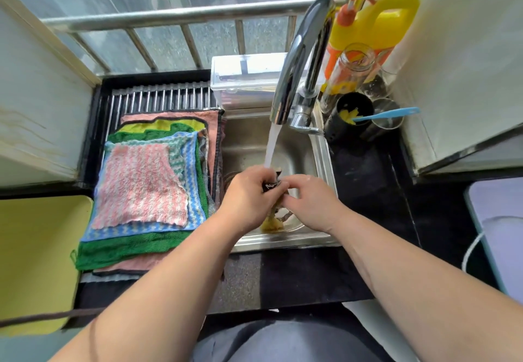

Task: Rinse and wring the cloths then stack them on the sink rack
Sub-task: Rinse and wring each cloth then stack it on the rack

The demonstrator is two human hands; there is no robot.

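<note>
Over the steel sink (322,146), my left hand (249,192) and my right hand (308,197) both grip a bunched dark cloth (272,185) with a yellowish end hanging below them. Water runs from the chrome faucet (300,59) straight onto the cloth. Left of the sink, a stack of several flat cloths lies on the ridged sink rack (158,98); a pink-and-white striped cloth (141,186) is on top, with blue, green and pink ones under it. Most of the held cloth is hidden by my fingers.
A clear plastic box (243,78) sits behind the sink. Right of the faucet stand a yellow detergent jug (379,25), a glass jar (353,70) and a black holder (351,115) with a blue brush. A yellow board (34,257) lies at the left.
</note>
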